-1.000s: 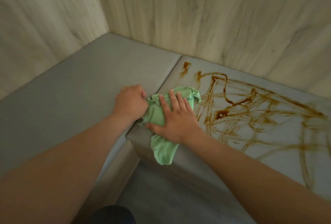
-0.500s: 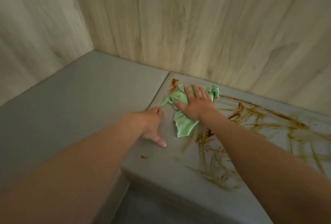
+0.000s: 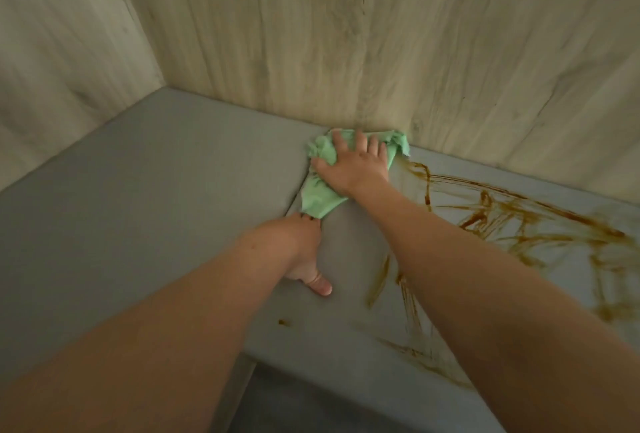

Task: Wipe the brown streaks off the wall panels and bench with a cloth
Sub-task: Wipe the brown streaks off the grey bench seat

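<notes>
R hand (image 3: 353, 169) flat on cloth (image 3: 320, 195) | L hand (image 3: 296, 249) fingertips hidden | streaks (image 3: 483, 197) cropped

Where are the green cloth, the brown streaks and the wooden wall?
green cloth (image 3: 317, 195): head view, on its lower fold.
brown streaks (image 3: 428, 190): head view, on the dark line by the cloth.
wooden wall (image 3: 346, 51): head view, on its bare middle.

Pale matt wood-grain wall panels (image 3: 346, 34); smooth grey matt surface (image 3: 138, 190); soft, crumpled green cloth (image 3: 320, 190).
</notes>
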A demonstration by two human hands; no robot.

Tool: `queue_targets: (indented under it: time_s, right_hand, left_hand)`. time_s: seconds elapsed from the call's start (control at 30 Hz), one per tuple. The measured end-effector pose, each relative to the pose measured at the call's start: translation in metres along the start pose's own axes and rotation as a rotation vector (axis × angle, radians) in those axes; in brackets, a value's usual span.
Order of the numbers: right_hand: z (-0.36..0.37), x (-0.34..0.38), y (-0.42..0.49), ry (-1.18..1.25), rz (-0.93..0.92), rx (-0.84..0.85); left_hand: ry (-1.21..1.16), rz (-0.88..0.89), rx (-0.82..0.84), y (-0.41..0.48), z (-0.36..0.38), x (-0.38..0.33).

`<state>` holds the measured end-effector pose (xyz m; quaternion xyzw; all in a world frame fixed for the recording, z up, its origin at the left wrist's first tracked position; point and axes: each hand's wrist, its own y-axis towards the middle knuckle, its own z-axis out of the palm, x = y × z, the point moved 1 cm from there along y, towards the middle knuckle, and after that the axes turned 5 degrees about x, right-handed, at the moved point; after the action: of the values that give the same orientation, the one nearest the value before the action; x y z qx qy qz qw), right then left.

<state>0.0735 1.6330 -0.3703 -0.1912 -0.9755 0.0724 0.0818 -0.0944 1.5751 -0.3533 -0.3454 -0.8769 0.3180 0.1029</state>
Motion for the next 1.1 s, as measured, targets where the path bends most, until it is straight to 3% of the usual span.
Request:
queue_targets:
  time_s: [0.13,0.27,0.37,0.57,0.67,0.77,0.97,1.1]
  right_hand:
    - [-0.003,-0.039,-0.02,-0.104,-0.261,0.074]
    - [-0.016,-0.089,-0.018,-0.05,-0.012,0.063]
    - [-0.007,-0.08,-0.031,-0.027,0.118,0.051]
    - [-0.003,-0.11,-0.102,-0.125,-0.283,0.139]
    - [-0.015,-0.14,-0.099,-0.139,-0.014,0.152]
    - [-0.003,-0.121,-0.103,-0.121,0.132,0.138]
    - [0.023,-0.071,-0.188,-0.058,-0.073,0.134]
    - [0.034,-0.028,-0.213,-0.042,-0.07,0.187]
  left_hand:
    - [0.003,0.042,0.019,-0.003,-0.002,0.0]
    - [0.002,0.045,0.023,-0.005,-0.002,-0.001]
    - [-0.012,0.053,0.014,-0.005,0.0,0.001]
    - [-0.064,0.08,-0.043,-0.011,0.005,0.004]
    - [-0.055,0.062,-0.048,-0.009,0.009,0.003]
    - [-0.036,0.057,-0.072,-0.009,0.009,0.002]
    - [-0.174,0.093,-0.183,-0.051,0.004,0.015]
    - [-0.361,-0.023,-0.48,-0.08,0.015,0.05]
